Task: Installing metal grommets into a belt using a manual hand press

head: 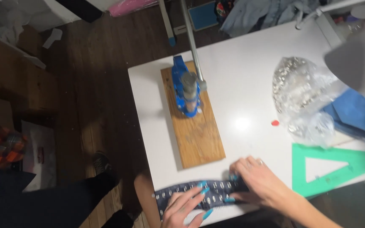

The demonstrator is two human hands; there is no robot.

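**stitchy_q:** Dark fabric strip (199, 195) with rows of silver studs, that's what's being handled, right? How is it held?

**benchnotes:** Yep. It's laid flat along the near edge of the white table (250, 76). The left hand (185, 207) is pressed down on the left part of it, fingers spread and flat, long turquoise nails seen on top of the studs. Nothing is pinched there, it's just weighted down. The right hand (258, 179) is closed over the strip's right end, fingertips curled onto it. Whether that end is actually clamped between thumb and fingers can't be told, since the thumb is hidden.

**stitchy_q:** And what's placed around the hands?

**benchnotes:** Just beyond the right hand's knuckles, a wooden board (195, 126) is seen, with a blue hand press (186, 90) mounted at its far end, its long metal lever (189, 33) angled away. To the right of the right hand, a green plastic triangle ruler (339, 166) is lying, near but not touched. Further out that way, a clear plastic bag (300, 97) of silver bits is found, with a small red piece (275, 123) beside it and blue cloth (355, 114) past the bag.
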